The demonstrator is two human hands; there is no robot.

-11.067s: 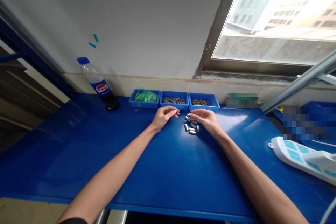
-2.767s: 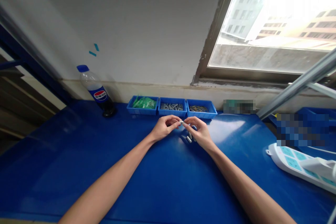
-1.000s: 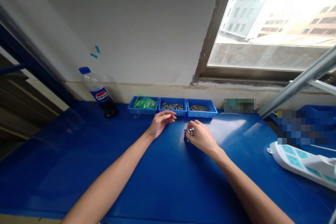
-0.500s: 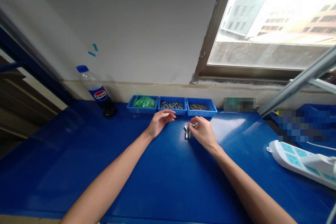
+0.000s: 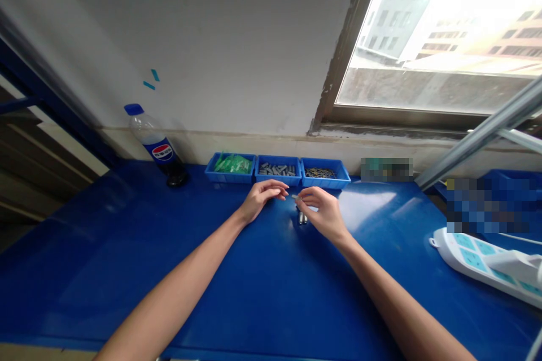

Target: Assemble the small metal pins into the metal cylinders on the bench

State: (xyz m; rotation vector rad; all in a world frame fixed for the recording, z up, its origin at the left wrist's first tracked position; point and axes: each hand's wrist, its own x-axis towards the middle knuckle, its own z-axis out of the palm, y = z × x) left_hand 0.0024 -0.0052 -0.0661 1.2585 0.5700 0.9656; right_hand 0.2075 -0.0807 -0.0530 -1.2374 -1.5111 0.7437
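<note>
My right hand (image 5: pixel 322 213) pinches a small metal cylinder (image 5: pixel 294 197) between thumb and fingertips, its free end toward my left hand. Just below those fingers, a few similar silvery cylinders (image 5: pixel 301 219) lie on the blue table (image 5: pixel 262 287), partly hidden by the hand. My left hand (image 5: pixel 262 198) hovers to the left, fingers extended and slightly bent, with nothing seen in it. Behind my hands stand a blue bin of grey metal cylinders (image 5: pixel 277 170) and a bin of thin, brass-and-dark pieces (image 5: pixel 320 173), too small to name.
A third blue bin (image 5: pixel 209 174) holds a green plastic bag. A cola bottle (image 5: pixel 162 152) stands at the back left. On the right lie a white power strip (image 5: pixel 449 251) and a metal pole (image 5: pixel 478 127). The wall and window bound the table's far side.
My right hand has raised the pinched cylinder slightly and turned it toward the left. My left hand has shifted a little rightward, closer to it.
</note>
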